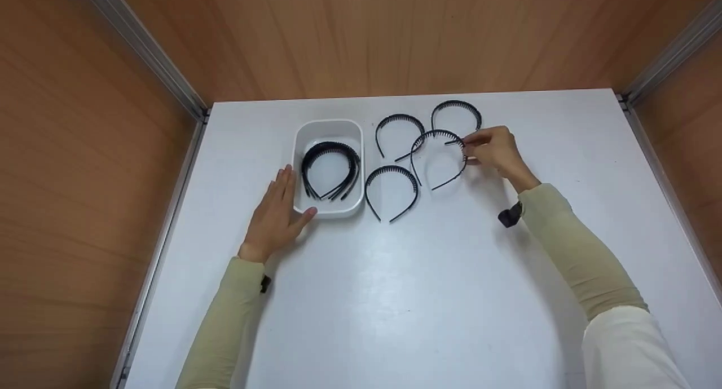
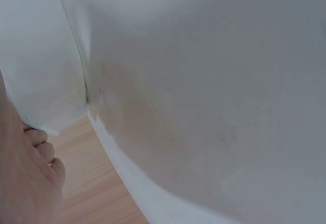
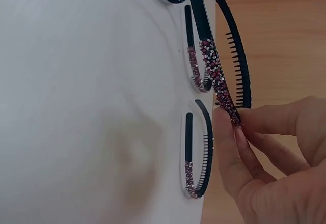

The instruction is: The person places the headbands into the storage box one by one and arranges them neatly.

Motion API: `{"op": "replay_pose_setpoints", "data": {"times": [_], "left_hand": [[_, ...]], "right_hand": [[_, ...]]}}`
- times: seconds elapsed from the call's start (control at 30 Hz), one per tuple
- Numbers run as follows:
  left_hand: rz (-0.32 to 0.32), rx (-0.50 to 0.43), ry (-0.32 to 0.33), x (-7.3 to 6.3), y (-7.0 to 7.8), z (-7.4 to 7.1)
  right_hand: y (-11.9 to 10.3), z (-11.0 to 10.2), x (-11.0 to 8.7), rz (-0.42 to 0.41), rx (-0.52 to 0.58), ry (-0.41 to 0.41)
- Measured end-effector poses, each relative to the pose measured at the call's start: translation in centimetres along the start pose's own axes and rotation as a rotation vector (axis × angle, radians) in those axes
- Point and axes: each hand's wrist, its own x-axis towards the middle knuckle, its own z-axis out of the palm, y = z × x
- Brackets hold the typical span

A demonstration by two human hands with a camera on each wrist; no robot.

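Observation:
My right hand (image 1: 471,147) pinches one end of a black toothed headband (image 1: 437,132) between thumb and fingers and holds it tilted above the table. In the right wrist view the right hand (image 3: 230,116) grips this headband (image 3: 216,79) on a strip of pink and white stones. Three more headbands lie on the white table (image 1: 428,276): one (image 1: 399,116) behind, one (image 1: 456,102) at the far right, one (image 1: 392,168) nearest the tray. My left hand (image 1: 277,208) lies flat beside a white tray (image 1: 330,212), thumb at its front corner. Several black headbands (image 1: 330,147) lie in the tray.
Wood-coloured walls with metal rails close in the table at the back and both sides. In the left wrist view only the edge of the left hand (image 2: 28,183) and white surfaces show. Two lying headbands (image 3: 197,155) (image 3: 195,66) show stone-covered ends.

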Motion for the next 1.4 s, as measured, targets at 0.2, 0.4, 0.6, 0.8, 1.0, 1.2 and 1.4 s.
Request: {"op": "replay_pose_setpoints", "data": {"times": [0.2,0.4,0.6,0.8,1.0,1.2,1.4], "left_hand": [[0.004,0.005,0.005,0.0,0.1,0.0],[0.001,0.015,0.011,0.0,0.1,0.1],[0.0,0.018,0.009,0.1,0.1,0.2],[-0.006,0.026,-0.006,0.3,0.5,0.2],[-0.007,0.046,-0.038,0.5,0.7,0.2],[-0.017,0.051,-0.057,0.7,0.5,0.2],[-0.011,0.034,-0.028,0.2,0.3,0.3]], "right_hand": [[-0.9,0.3,0.1,-0.01,0.027,-0.012],[-1.9,1.0,0.4,-0.016,0.025,-0.031],[-3.0,1.8,0.7,-0.013,0.047,-0.042],[-3.8,2.8,0.6,-0.039,0.082,-0.065],[-4.6,3.9,0.4,-0.071,0.111,-0.095],[-5.5,5.1,0.6,-0.08,0.091,-0.096],[-6.6,6.5,0.9,-0.127,0.035,-0.114]]}}
